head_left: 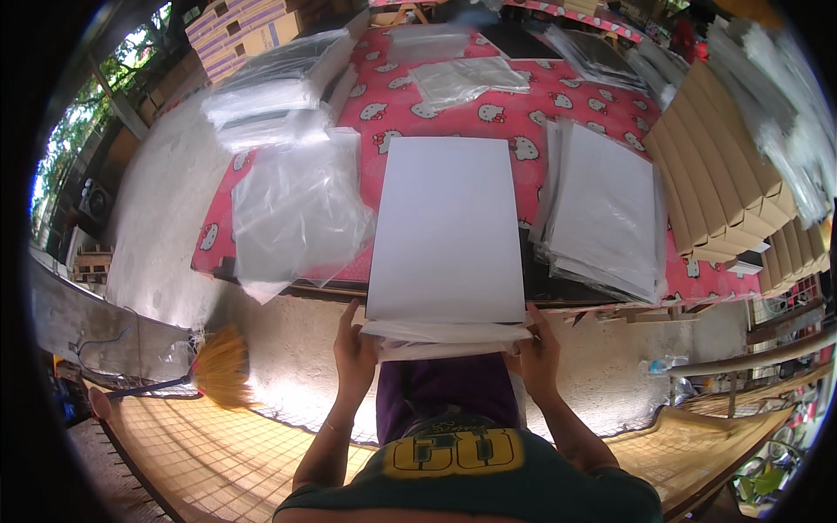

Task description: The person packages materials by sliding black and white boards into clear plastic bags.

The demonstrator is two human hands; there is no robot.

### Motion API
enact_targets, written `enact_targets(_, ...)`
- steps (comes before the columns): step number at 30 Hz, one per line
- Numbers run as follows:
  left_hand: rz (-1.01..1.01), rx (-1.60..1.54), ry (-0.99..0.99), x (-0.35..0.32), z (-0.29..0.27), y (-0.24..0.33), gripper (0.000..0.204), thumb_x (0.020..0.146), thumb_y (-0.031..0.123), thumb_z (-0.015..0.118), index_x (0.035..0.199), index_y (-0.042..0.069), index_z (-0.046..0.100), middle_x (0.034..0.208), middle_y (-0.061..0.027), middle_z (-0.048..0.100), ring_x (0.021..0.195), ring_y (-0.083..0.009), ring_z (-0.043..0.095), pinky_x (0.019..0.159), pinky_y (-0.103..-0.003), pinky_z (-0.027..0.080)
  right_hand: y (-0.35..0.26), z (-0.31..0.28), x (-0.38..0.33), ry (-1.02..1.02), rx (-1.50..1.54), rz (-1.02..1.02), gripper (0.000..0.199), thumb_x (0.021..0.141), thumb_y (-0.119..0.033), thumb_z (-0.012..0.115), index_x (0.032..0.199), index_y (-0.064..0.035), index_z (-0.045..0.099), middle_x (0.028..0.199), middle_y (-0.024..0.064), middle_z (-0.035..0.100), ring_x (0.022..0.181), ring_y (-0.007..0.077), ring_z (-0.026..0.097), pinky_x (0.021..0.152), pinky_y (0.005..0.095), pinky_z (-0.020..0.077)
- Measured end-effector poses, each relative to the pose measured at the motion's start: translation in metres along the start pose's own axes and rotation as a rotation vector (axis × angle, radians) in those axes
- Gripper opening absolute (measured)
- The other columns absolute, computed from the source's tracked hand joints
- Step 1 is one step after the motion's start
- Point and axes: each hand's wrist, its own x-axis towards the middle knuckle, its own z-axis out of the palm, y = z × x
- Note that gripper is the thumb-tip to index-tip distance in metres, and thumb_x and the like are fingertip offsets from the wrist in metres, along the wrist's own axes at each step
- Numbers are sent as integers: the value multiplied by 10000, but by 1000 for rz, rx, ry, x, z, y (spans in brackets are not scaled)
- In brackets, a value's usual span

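Note:
A large white sheet (446,222) lies lengthwise before me, its far part on the pink table and its near end over the table's front edge. Around that near end, a clear plastic sleeve (445,336) is bunched into folds. My left hand (353,357) grips the sleeve at its left side, fingers closed. On the opposite side my right hand (538,353) pinches the sleeve, its fingertips partly hidden by the plastic. Empty clear plastic sleeves (301,209) lie just left of the sheet. To the right rests a pile of plastic-wrapped white sheets (603,213).
The table has a pink cartoon-patterned cloth (370,91). Tall stacks of wrapped sheets (279,83) stand at the far left, with cardboard boxes (240,35) behind. Folded brown cartons (715,170) line the right. A straw broom (222,370) lies on the left.

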Motion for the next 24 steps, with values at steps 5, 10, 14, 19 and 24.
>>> enact_targets(5, 43, 85, 8, 3, 3, 2, 430, 857, 1, 396, 1267, -67, 506, 760, -117, 623, 668, -109, 563, 640, -249, 469, 10, 5, 3, 42, 62, -115, 505, 850, 94, 430, 1341, -23, 454, 923, 68, 555, 744, 92, 543, 653, 226, 465)
enact_targets(10, 0, -19, -2, -2, 6, -10, 416, 889, 49, 449, 1292, -42, 497, 688, -21, 560, 570, -47, 472, 527, -206, 401, 17, -2, 10, 24, 163, 21, 498, 844, 94, 431, 1331, -10, 447, 1020, 95, 581, 795, 113, 579, 680, 240, 493)
enact_targets(14, -51, -213, -75, -6, -3, 2, 329, 826, -62, 504, 1142, -44, 591, 795, -107, 646, 690, -95, 589, 612, -246, 480, 18, -17, 13, 75, 188, 17, 379, 833, 71, 474, 1205, -3, 487, 981, 95, 604, 796, 137, 604, 689, 252, 525)
enact_targets(19, 49, -594, -286, 7, -23, 6, 176, 779, -95, 583, 934, -12, 598, 830, -123, 666, 708, -116, 620, 625, -242, 476, -16, -66, 30, -241, 361, 164, 222, 802, -9, 583, 1012, -24, 512, 959, 98, 614, 833, 146, 610, 657, 264, 524)
enact_targets(24, 227, -1183, -445, 26, -39, 94, 420, 819, 133, 663, 1192, 19, 506, 1104, -158, 599, 1031, -214, 572, 915, -377, 448, -94, -87, 50, -549, 914, -83, 394, 783, -235, 708, 1071, -42, 520, 1140, 150, 565, 1019, 234, 570, 891, 405, 471)
